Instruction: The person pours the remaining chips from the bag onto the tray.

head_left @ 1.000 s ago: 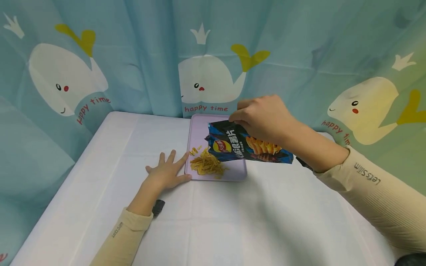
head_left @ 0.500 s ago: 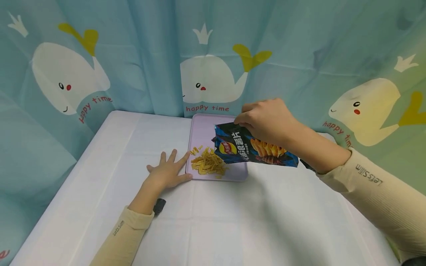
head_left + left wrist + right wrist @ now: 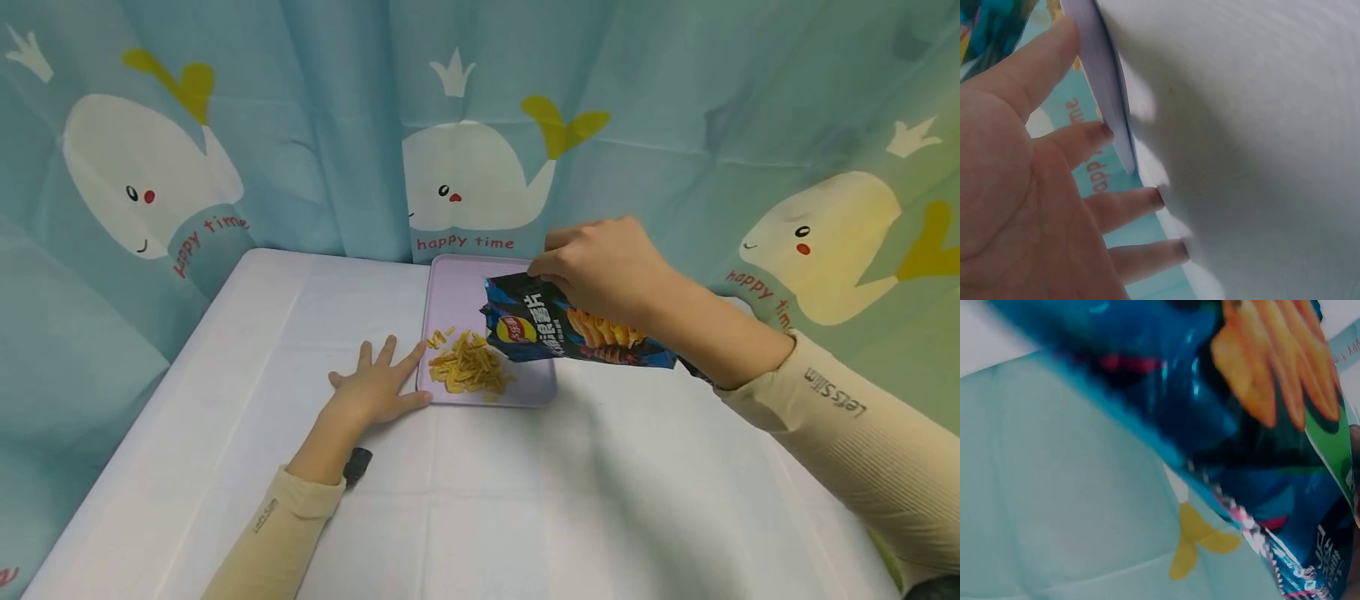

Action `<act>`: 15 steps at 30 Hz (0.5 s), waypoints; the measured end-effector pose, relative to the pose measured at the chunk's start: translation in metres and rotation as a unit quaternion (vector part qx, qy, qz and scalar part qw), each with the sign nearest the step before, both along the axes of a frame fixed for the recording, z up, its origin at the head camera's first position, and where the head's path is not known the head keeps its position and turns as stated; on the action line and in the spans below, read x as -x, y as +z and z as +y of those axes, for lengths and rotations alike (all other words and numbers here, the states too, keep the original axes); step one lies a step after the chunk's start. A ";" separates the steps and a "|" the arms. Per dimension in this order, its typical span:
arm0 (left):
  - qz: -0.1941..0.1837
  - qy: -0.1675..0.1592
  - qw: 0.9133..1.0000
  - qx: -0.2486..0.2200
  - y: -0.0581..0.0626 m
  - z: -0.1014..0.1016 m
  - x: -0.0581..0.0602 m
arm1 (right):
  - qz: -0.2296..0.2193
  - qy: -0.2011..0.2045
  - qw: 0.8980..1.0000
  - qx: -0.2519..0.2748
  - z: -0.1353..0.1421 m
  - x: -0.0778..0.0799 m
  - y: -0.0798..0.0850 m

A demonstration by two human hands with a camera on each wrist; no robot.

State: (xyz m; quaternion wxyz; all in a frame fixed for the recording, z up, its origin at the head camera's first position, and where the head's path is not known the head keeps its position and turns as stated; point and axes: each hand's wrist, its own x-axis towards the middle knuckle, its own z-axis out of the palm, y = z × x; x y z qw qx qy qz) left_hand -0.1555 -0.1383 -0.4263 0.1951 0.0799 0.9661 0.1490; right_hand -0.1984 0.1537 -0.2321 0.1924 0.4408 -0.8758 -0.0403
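Observation:
My right hand [image 3: 596, 262] pinches the upper edge of a dark blue chip bag [image 3: 551, 329], which hangs lengthwise over the right part of a lilac tray [image 3: 457, 292]. A heap of yellow chips [image 3: 468, 367] lies on the near half of the tray, just left of the bag's end. My left hand [image 3: 375, 387] is spread on the table at the tray's left side, thumb and forefinger at its edge. In the left wrist view, two fingertips meet the tray's side wall [image 3: 1100, 81]. Up close in the right wrist view, the bag [image 3: 1210, 425] fills much of the picture.
A white cloth covers the table [image 3: 480, 500]. Behind it hangs a blue curtain [image 3: 322, 167] printed with whales, close to the tray's far edge. The sleeves [image 3: 832, 417] are beige.
The bag and my right hand have shifted slightly to the right, uncovering more of the chip heap. My left hand stays at the tray's edge.

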 end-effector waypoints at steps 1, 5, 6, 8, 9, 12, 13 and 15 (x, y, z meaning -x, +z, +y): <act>-0.001 0.000 1.000 -0.001 0.000 0.000 0.000 | 0.002 0.001 1.000 0.000 0.000 0.000 0.000; -0.001 0.001 1.000 -0.004 -0.001 0.000 -0.001 | 0.006 0.006 1.000 0.002 -0.001 -0.001 0.001; -0.001 0.002 1.000 -0.003 -0.001 0.000 -0.001 | 0.006 0.005 1.000 0.002 -0.001 -0.001 0.001; 0.002 0.001 1.000 -0.002 -0.002 0.000 0.000 | 0.004 0.004 1.000 -0.001 0.000 -0.001 0.002; 0.002 0.000 1.000 -0.002 -0.002 0.000 0.000 | 0.004 0.002 1.000 -0.001 0.001 -0.001 0.002; 0.004 -0.001 1.000 -0.001 -0.002 0.000 0.001 | 0.006 0.002 1.000 0.006 0.004 -0.001 0.003; 0.005 -0.001 1.000 -0.001 -0.002 0.000 0.001 | 0.006 0.002 1.000 0.008 0.005 -0.001 0.004; 0.005 -0.002 1.000 -0.001 -0.002 -0.001 0.002 | 0.010 0.002 1.000 0.013 0.006 -0.001 0.004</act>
